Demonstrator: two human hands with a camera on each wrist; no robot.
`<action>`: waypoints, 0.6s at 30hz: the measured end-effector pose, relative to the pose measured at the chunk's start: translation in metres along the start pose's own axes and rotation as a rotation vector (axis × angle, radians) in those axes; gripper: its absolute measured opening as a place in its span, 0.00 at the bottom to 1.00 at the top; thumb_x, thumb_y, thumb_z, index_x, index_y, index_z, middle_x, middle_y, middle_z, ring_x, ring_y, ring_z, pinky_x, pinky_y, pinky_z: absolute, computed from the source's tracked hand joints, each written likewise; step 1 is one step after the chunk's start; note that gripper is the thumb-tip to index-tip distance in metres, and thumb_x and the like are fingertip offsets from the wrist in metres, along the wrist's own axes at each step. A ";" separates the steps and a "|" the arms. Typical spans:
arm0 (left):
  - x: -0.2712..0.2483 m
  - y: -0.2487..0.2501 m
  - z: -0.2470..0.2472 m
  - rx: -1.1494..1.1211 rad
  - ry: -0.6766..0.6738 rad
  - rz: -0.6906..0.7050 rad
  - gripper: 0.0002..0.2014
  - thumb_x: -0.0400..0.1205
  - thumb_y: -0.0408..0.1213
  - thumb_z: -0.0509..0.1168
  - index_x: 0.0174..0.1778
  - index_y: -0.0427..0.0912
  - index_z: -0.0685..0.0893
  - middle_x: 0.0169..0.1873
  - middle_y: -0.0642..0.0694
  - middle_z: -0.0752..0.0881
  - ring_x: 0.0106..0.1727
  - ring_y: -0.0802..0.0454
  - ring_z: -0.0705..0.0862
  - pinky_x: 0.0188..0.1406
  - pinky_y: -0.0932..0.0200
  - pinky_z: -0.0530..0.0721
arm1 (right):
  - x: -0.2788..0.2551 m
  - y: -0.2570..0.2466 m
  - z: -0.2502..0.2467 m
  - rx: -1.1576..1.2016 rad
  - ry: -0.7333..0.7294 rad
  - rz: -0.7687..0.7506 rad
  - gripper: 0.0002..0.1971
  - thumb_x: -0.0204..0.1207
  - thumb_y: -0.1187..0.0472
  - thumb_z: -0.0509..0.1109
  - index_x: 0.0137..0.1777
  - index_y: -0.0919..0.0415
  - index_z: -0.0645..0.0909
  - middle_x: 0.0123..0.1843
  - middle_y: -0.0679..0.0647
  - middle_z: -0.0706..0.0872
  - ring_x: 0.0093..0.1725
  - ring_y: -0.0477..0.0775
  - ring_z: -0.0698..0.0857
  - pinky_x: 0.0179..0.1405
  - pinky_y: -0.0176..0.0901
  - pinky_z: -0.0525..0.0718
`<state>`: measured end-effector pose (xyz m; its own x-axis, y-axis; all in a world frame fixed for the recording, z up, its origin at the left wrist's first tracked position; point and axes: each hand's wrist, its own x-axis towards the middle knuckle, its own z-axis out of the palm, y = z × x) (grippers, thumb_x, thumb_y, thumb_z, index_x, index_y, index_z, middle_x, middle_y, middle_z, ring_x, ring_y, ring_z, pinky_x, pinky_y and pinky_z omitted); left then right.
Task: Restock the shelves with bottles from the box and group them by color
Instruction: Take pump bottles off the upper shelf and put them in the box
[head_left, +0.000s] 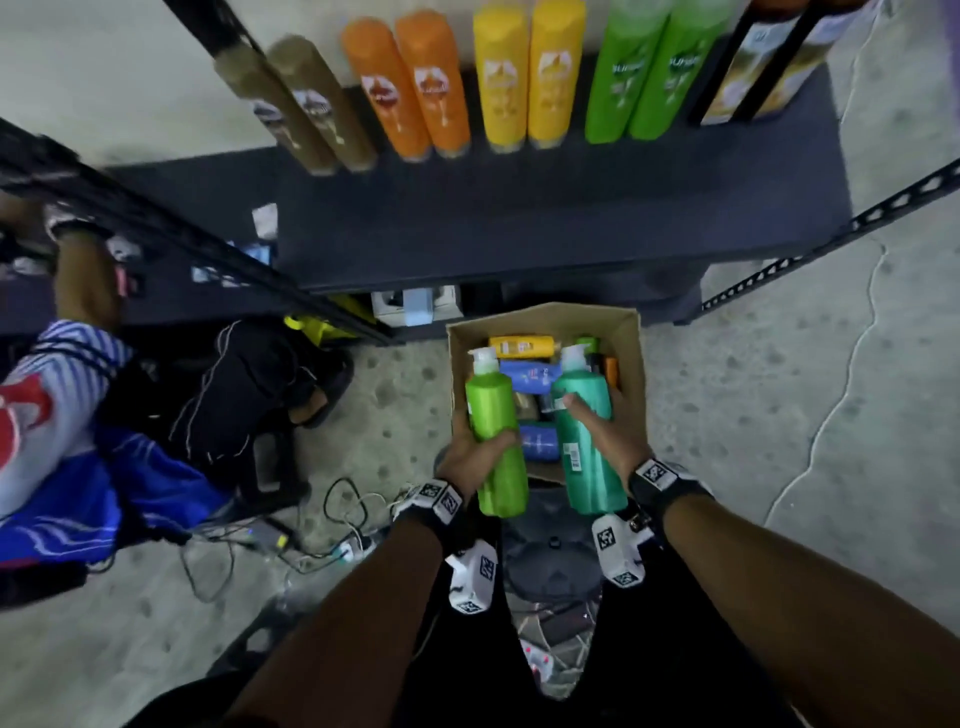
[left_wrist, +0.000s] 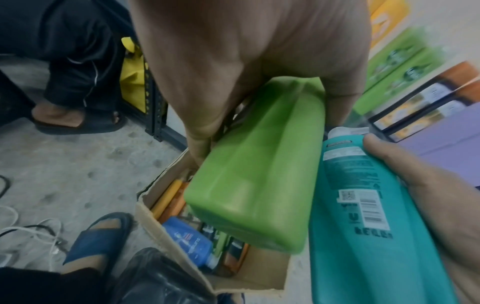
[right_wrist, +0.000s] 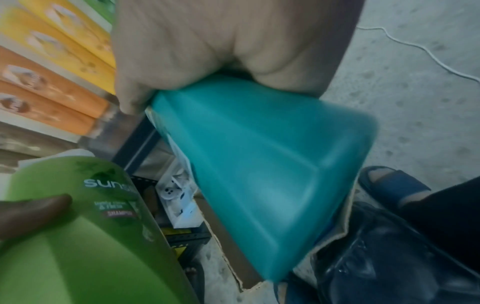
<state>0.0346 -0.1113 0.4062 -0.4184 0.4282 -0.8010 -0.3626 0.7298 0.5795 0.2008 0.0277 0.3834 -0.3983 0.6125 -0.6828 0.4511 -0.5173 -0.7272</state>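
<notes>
The left hand (head_left: 470, 460) grips a light green bottle (head_left: 496, 436) around its middle, and the right hand (head_left: 615, 434) grips a teal bottle (head_left: 589, 441) the same way. Both bottles are held side by side above the open cardboard box (head_left: 631, 358) on the floor, which holds more bottles in yellow, blue and orange. On the dark shelf (head_left: 519, 218) beyond, bottles stand in pairs: brown, orange, yellow, green.

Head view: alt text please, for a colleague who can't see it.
The left hand grips a light green bottle and the right hand a teal bottle above an open cardboard box of bottles, before a shelf of colour-grouped bottles.
</notes>
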 end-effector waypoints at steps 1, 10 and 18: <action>-0.009 0.010 0.000 -0.017 -0.014 0.017 0.52 0.56 0.56 0.79 0.79 0.55 0.67 0.57 0.45 0.88 0.57 0.40 0.89 0.61 0.33 0.88 | -0.008 -0.012 0.000 0.004 0.010 -0.030 0.30 0.71 0.34 0.79 0.70 0.45 0.83 0.60 0.45 0.92 0.63 0.51 0.89 0.65 0.57 0.86; -0.058 0.066 -0.013 -0.080 -0.002 0.266 0.45 0.60 0.54 0.78 0.75 0.55 0.70 0.56 0.45 0.89 0.48 0.51 0.92 0.45 0.49 0.92 | -0.055 -0.086 -0.005 -0.101 0.094 -0.273 0.28 0.62 0.19 0.73 0.60 0.27 0.80 0.52 0.30 0.90 0.49 0.30 0.88 0.52 0.41 0.83; -0.091 0.149 -0.027 -0.156 0.093 0.590 0.45 0.65 0.59 0.80 0.78 0.57 0.69 0.53 0.59 0.90 0.51 0.58 0.91 0.47 0.56 0.90 | -0.072 -0.183 -0.008 -0.069 0.113 -0.580 0.33 0.67 0.22 0.73 0.71 0.27 0.72 0.59 0.33 0.89 0.56 0.37 0.89 0.56 0.49 0.86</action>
<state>-0.0045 -0.0559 0.5692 -0.6541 0.6823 -0.3265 -0.1627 0.2946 0.9417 0.1534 0.0833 0.5656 -0.5099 0.8450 -0.1610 0.2378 -0.0414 -0.9704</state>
